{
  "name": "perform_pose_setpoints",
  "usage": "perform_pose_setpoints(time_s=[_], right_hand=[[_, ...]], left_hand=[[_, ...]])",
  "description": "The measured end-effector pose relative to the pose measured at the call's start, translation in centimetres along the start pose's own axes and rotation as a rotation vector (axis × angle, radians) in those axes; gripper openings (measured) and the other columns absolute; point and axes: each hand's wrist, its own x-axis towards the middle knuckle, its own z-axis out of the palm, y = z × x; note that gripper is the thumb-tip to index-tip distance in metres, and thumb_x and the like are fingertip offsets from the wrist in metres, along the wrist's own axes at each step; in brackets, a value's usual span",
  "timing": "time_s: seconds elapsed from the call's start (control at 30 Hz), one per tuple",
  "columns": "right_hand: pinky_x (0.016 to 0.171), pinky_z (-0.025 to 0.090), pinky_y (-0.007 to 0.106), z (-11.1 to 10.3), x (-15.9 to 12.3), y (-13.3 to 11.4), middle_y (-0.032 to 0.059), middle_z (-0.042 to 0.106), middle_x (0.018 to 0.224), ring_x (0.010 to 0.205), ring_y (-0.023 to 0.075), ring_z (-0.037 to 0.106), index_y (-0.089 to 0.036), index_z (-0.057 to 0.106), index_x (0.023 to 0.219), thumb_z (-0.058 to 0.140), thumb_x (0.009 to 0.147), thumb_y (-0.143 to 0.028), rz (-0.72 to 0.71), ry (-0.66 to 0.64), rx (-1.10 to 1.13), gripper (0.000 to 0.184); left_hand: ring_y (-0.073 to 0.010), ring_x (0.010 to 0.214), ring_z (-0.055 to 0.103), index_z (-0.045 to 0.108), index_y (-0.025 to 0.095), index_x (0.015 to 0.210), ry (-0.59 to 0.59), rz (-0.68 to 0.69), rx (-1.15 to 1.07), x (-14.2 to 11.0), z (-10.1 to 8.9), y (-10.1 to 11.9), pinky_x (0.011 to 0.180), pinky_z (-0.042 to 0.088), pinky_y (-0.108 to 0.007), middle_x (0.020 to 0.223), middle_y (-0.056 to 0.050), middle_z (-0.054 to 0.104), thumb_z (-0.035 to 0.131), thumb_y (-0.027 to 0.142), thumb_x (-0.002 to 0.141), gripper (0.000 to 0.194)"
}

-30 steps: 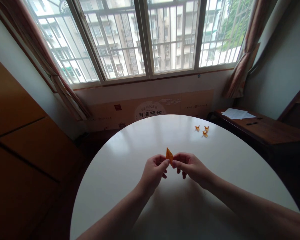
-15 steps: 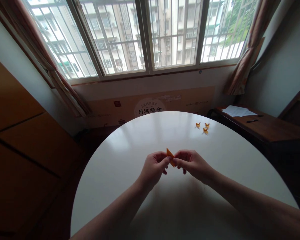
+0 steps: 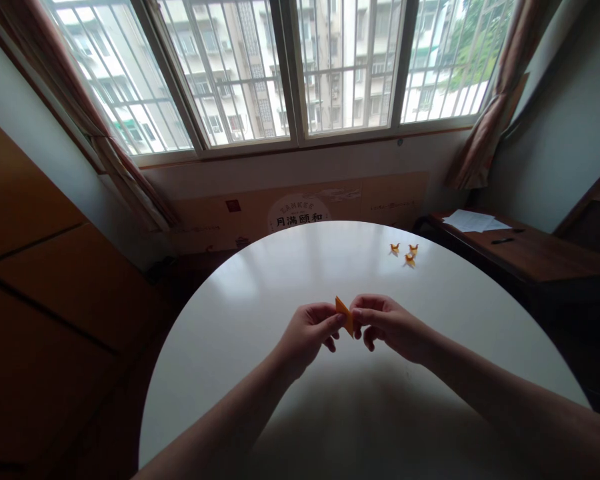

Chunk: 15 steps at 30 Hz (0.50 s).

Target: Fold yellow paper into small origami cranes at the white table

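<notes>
A small piece of folded orange paper [image 3: 346,316], pointed at its upper and lower ends, is held up above the white table. My left hand [image 3: 314,331] pinches its left side between thumb and forefinger. On the other side, the thumb and forefinger of my right hand [image 3: 384,320] close on the paper's right edge. Both hands hide part of it, so the exact folds cannot be made out. Farther back to the right stand three small folded orange paper figures [image 3: 410,259], each with upturned ends, close together on the tabletop.
The round white table [image 3: 205,373] fills the middle. Behind it are a printed panel [image 3: 190,213] and a barred window [image 3: 350,73]. To the right, a brown wooden desk [image 3: 545,257] holds white sheets of paper [image 3: 473,220]. A wooden cabinet [image 3: 35,293] stands at the left.
The paper has turned a little and shows more of its orange face. My right hand has shifted slightly right, its lower fingers more spread. My left hand keeps its pinch.
</notes>
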Motion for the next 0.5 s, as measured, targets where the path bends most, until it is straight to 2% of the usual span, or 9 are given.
perform_pose_setpoints(time_s=[0.13, 0.23, 0.33, 0.43, 0.5], right_hand=[[0.047, 0.046, 0.02, -0.06, -0.01, -0.15, 0.0032, 0.064, 0.074, 0.064, 0.0129, 0.058, -0.015, 0.064, 0.084, 0.072, 0.083, -0.039, -0.051, -0.017, -0.074, 0.026], [0.048, 0.046, 0.021, 0.12, -0.11, -0.16, 0.0026, 0.063, 0.078, 0.066, 0.014, 0.059, -0.017, 0.062, 0.094, 0.069, 0.085, -0.034, -0.194, 0.074, -0.313, 0.02], [0.054, 0.048, 0.023, 0.44, -0.35, -0.14, 0.0029, 0.064, 0.083, 0.073, 0.0153, 0.061, -0.019, 0.06, 0.092, 0.066, 0.085, -0.025, -0.351, 0.166, -0.569, 0.011], [0.056, 0.049, 0.024, 0.7, -0.65, -0.18, 0.0028, 0.064, 0.083, 0.072, 0.0152, 0.06, -0.019, 0.061, 0.088, 0.061, 0.086, -0.019, -0.424, 0.2, -0.665, 0.003], [0.055, 0.049, 0.024, 0.76, -0.83, -0.23, 0.0028, 0.064, 0.082, 0.071, 0.0151, 0.06, -0.019, 0.062, 0.088, 0.06, 0.085, -0.017, -0.443, 0.209, -0.681, 0.004]], left_hand=[[-0.0092, 0.052, 0.052, 0.073, 0.01, 0.08, -0.033, 0.005, 0.011, -0.07, -0.02, 0.35, 0.045, 0.043, -0.019, 0.064, -0.003, 0.063, 0.078, 0.046, 0.071, 0.038], [-0.0091, 0.052, 0.052, 0.073, 0.009, 0.082, -0.013, 0.018, 0.039, -0.01, 0.06, 0.39, 0.045, 0.044, -0.019, 0.065, -0.004, 0.063, 0.078, 0.045, 0.071, 0.037], [-0.0092, 0.051, 0.051, 0.073, 0.009, 0.083, 0.003, 0.027, 0.046, 0.03, 0.17, 0.31, 0.044, 0.044, -0.019, 0.063, -0.003, 0.063, 0.077, 0.043, 0.071, 0.036], [-0.0092, 0.051, 0.051, 0.073, 0.01, 0.082, 0.021, 0.031, 0.041, 0.03, 0.24, 0.35, 0.044, 0.044, -0.019, 0.06, -0.001, 0.061, 0.076, 0.04, 0.072, 0.033], [-0.0092, 0.051, 0.051, 0.073, 0.01, 0.082, 0.035, 0.026, 0.039, 0.04, 0.26, 0.44, 0.044, 0.044, -0.019, 0.059, -0.001, 0.06, 0.076, 0.04, 0.071, 0.032]])
